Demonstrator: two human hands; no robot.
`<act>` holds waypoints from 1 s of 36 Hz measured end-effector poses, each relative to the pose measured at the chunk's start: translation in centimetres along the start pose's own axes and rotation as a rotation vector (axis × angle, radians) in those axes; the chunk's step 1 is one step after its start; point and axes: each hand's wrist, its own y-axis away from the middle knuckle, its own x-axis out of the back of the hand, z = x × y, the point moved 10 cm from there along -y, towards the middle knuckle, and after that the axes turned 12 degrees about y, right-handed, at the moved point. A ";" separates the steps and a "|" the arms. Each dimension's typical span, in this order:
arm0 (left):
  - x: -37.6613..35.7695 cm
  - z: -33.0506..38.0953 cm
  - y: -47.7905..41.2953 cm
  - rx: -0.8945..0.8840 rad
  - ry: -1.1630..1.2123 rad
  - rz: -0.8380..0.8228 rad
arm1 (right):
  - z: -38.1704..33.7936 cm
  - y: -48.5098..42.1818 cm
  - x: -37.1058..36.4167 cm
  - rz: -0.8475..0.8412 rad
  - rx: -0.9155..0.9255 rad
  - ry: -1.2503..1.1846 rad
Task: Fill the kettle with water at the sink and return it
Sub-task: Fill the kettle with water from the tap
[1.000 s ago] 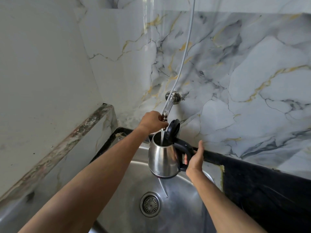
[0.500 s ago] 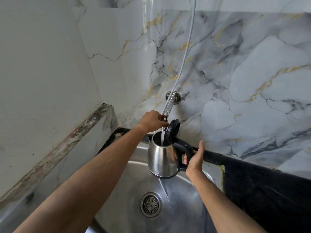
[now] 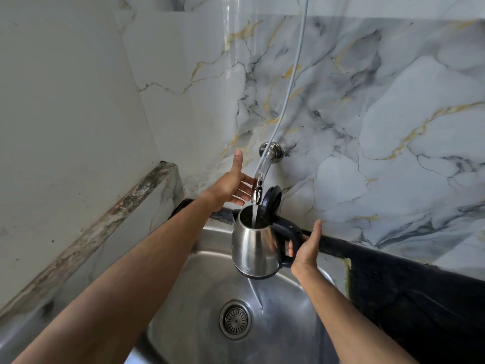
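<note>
A steel kettle (image 3: pixel 253 246) with a black handle hangs over the sink (image 3: pixel 210 258), its black lid (image 3: pixel 270 204) flipped up. My right hand (image 3: pixel 305 249) grips the handle from the right. Water streams from the tap nozzle (image 3: pixel 256 190) straight into the kettle's mouth. My left hand (image 3: pixel 232 183) is just left of the nozzle, fingers spread, fingertips close to the nozzle and holding nothing.
The tap comes out of the marble wall at a chrome flange (image 3: pixel 274 152), with a grey hose (image 3: pixel 294 74) running up. The drain strainer (image 3: pixel 235 319) lies below the kettle. A black counter (image 3: pixel 406 290) is at right, a stone ledge (image 3: pixel 105 224) at left.
My left hand has let go of the tap nozzle and opened, moving slightly left and up. Water keeps running into the kettle, which stays in place.
</note>
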 end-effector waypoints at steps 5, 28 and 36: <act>0.0 0.1 0.1 -0.009 -0.001 -0.008 | 0.0 0.1 0.0 -0.008 -0.002 0.008; -0.7 0.3 -1.2 -0.233 -0.298 0.010 | 0.3 -0.2 -0.1 0.009 -0.034 -0.030; -0.3 0.5 -2.0 -0.273 -0.432 0.110 | 0.4 -0.5 -0.2 0.011 -0.036 -0.026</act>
